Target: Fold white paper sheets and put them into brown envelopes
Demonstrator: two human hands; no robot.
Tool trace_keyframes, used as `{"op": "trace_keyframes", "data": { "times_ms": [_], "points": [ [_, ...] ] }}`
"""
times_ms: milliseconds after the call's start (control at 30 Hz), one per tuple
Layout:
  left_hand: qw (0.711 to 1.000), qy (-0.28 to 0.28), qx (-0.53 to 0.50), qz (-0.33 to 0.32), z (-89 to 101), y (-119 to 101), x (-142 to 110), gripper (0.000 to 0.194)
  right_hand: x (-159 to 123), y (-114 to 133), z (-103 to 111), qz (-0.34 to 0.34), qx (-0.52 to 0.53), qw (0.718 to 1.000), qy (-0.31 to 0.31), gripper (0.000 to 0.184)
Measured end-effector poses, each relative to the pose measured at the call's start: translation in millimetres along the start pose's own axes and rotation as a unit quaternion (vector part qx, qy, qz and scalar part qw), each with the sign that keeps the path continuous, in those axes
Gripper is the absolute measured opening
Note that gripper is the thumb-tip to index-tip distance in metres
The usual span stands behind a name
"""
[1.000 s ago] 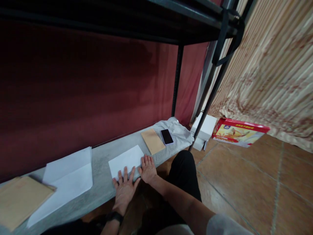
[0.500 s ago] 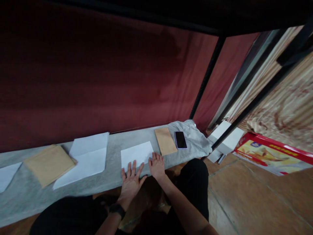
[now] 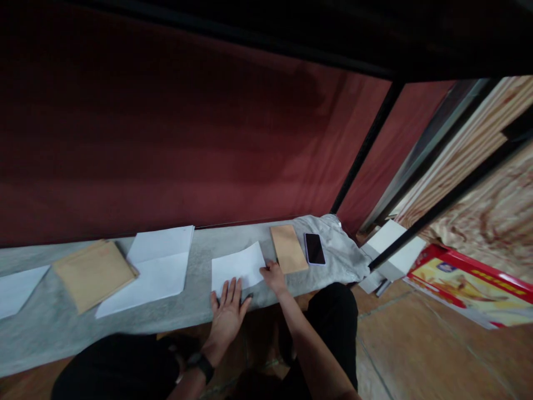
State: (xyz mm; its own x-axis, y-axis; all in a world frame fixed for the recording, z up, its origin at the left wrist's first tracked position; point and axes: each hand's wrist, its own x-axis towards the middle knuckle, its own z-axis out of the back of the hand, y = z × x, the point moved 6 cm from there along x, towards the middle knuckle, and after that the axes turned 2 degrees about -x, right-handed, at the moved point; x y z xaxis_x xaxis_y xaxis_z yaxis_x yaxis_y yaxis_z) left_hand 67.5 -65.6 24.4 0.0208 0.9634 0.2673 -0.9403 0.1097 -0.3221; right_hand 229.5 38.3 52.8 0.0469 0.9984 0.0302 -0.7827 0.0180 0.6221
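Note:
A white sheet of paper [image 3: 237, 266], apparently folded, lies on the grey cloth in front of me. My left hand [image 3: 227, 308] rests flat on its near edge, fingers spread and thumb out to the side. At the sheet's right edge, my right hand [image 3: 273, 276] has its fingers curled in and pinches the paper there. Just beyond that hand lies a brown paper envelope [image 3: 288, 248], with a dark-screened phone [image 3: 315, 248] to its right.
The grey cloth [image 3: 200, 300] covers a long narrow bench against a red panel [image 3: 166, 166]. To the left are larger white sheets [image 3: 160, 272], a stack of brown envelopes [image 3: 95, 272] and another white paper [image 3: 20, 290]. A black post [image 3: 366, 147], white box [image 3: 395, 244] and red carton [image 3: 470, 283] stand right.
My right hand has gone from lying flat with fingers extended to curled at the paper's right edge. That edge has shifted slightly. My left hand stays flat; the view has tilted a little.

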Motion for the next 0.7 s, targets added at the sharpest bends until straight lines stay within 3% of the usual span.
{"op": "trace_keyframes", "data": {
  "times_ms": [100,167,233,333,400,500,600,633,700],
  "points": [
    [0.992,-0.03,-0.098,0.069,4.5,0.8,15.8,0.07,-1.8,21.8,4.6,0.036,0.054,0.998,0.006,0.013],
    [0.972,-0.044,-0.204,0.112,7.6,1.0,29.8,0.074,-6.6,43.9,9.1,0.071,0.097,0.993,0.008,0.012],
    [0.923,-0.06,-0.345,0.161,11.4,3.4,43.8,0.069,-13.5,67.3,14.1,0.124,0.164,0.979,0.018,0.013],
    [0.807,-0.092,-0.522,0.26,17.4,11.9,57.3,0.054,-22.5,84.0,18.0,0.173,0.24,0.954,0.038,0.023],
    [0.759,-0.105,-0.565,0.306,22.4,15.9,60.8,0.055,-23.7,72.1,18.3,0.141,0.277,0.951,-0.002,0.031],
    [0.702,-0.125,-0.626,0.316,26.4,17.3,61.6,0.056,-25.3,30.9,8.3,0.019,0.289,0.952,-0.097,0.04],
    [0.641,-0.116,-0.693,0.309,14.4,16.0,58.0,0.047,-29.5,5.2,-22.1,-0.046,0.33,0.942,-0.037,0.04],
    [0.638,-0.103,-0.697,0.311,7.4,16.3,55.9,0.044,-31.0,1.4,-31.0,-0.055,0.326,0.944,-0.01,0.038],
    [0.671,-0.092,-0.66,0.324,-5.9,22.1,50.4,0.038,-32.1,-3.0,-41.1,-0.065,0.292,0.954,0.018,0.034]
  ]
}}
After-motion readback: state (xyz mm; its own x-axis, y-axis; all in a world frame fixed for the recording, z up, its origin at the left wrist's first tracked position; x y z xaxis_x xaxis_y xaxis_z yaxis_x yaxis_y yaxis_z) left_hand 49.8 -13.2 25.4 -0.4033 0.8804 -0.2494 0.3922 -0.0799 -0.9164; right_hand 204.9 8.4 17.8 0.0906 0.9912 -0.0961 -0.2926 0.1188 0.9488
